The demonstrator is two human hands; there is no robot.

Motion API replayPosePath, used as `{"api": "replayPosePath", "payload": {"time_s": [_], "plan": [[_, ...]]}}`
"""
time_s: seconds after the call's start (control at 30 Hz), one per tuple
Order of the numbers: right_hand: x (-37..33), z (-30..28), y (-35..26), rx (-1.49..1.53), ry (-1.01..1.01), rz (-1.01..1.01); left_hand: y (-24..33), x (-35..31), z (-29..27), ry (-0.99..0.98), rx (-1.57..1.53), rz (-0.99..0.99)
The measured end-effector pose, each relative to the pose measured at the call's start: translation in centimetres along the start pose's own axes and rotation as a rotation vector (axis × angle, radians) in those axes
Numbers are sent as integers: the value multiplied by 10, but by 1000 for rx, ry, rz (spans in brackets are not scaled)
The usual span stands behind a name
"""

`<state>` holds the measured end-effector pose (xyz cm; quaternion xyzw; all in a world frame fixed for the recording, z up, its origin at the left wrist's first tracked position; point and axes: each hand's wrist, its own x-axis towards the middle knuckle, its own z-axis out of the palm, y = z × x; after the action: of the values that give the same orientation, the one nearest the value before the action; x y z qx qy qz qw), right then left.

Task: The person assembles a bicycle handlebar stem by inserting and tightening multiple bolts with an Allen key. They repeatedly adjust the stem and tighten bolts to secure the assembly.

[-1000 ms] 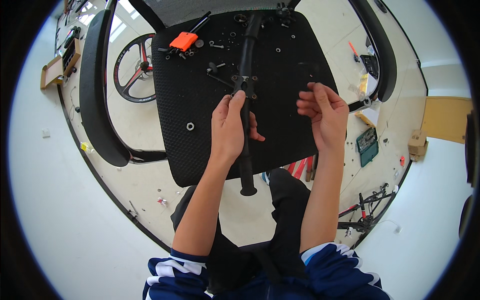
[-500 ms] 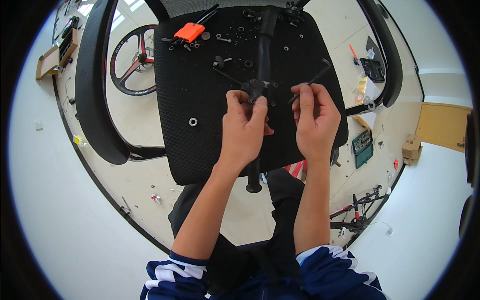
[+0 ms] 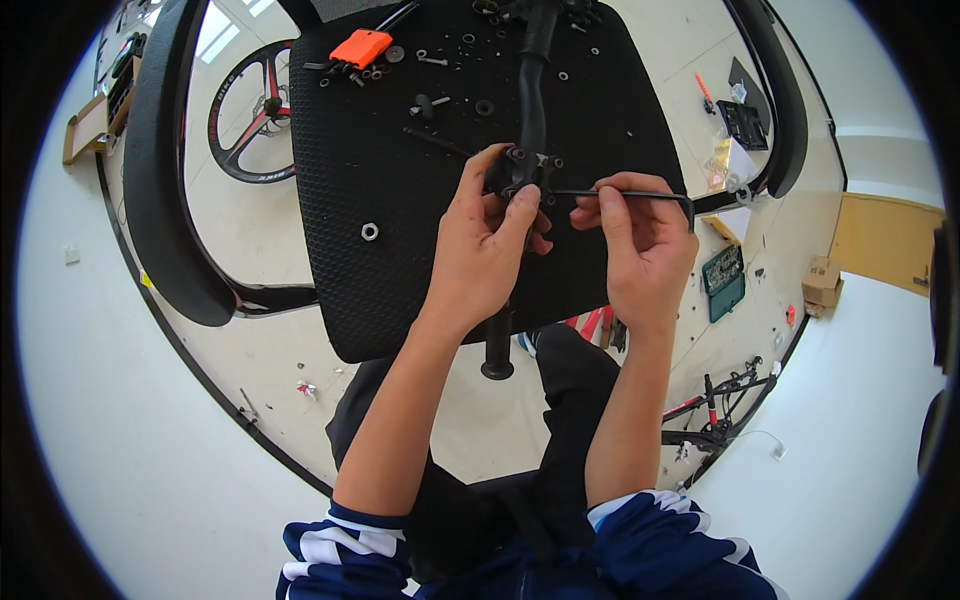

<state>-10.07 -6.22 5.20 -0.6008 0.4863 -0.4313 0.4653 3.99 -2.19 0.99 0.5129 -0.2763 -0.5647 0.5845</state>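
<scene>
- Grasping the clamp (image 3: 536,168) of the handlebar (image 3: 533,110) with the left hand (image 3: 478,245), midway across the seat (image 3: 620,110).
- Holding a hex key (image 3: 645,195) in the right hand (image 3: 645,250), pointed left at the clamp; cannot tell if touching.
- Projecting past the seat's near edge at the handlebar's near end.
- Open for moving right of the handlebar, toward the right armrest (image 3: 778,110).

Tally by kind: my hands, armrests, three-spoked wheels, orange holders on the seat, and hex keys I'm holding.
Left hand and right hand: 2
Left armrest and right armrest: 2
Three-spoked wheel: 1
Orange holder: 1
Hex key: 1
Total: 7
</scene>
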Motion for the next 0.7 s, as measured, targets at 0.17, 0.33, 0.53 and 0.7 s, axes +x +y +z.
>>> {"api": "replayPosePath", "payload": {"time_s": [0.17,0.33,0.53,0.7], "plan": [[-1,-5,3,-94,-19,-28,0,1,4,-8,19,-21],[-1,-8,2,-141,-13,-46,-3,3,6,-8,28,-18],[4,-5,8,-161,0,-242,-6,3,9,37,-61,33],[-2,9,-2,-66,62,-54,-5,2,11,81,-113,25]]}}
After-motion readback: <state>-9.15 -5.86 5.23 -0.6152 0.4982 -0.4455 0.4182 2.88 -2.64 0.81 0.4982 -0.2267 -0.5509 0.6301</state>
